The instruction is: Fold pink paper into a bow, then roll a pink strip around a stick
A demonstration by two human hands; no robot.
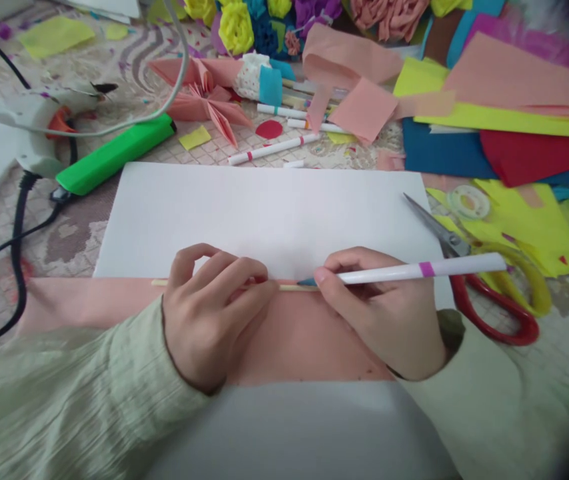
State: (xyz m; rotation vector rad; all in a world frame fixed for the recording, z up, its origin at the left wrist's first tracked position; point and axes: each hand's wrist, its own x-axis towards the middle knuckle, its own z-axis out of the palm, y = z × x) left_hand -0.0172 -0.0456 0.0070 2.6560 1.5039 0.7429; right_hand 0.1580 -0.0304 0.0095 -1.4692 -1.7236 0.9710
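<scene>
My left hand (214,307), fingers curled and pressed together, holds a thin wooden stick (158,283) down along the upper edge of a salmon-pink paper strip (309,340). The stick shows on both sides of the fingers. Between the thumb and fingers of my right hand (389,310) is a white felt-tip marker (399,272) with a purple band. Its bluish tip points left and meets the stick, or the paper right beside it; I cannot tell which. Under the strip lies a large white sheet (264,213).
Scissors (464,257) with red and yellow handles lie beside my right wrist. A glue gun (44,127) with cables and a green highlighter-like stick (117,155) are at left. Behind are loose markers (274,148), folded pink paper (207,100), coloured sheets (444,150) and clear tape (469,201).
</scene>
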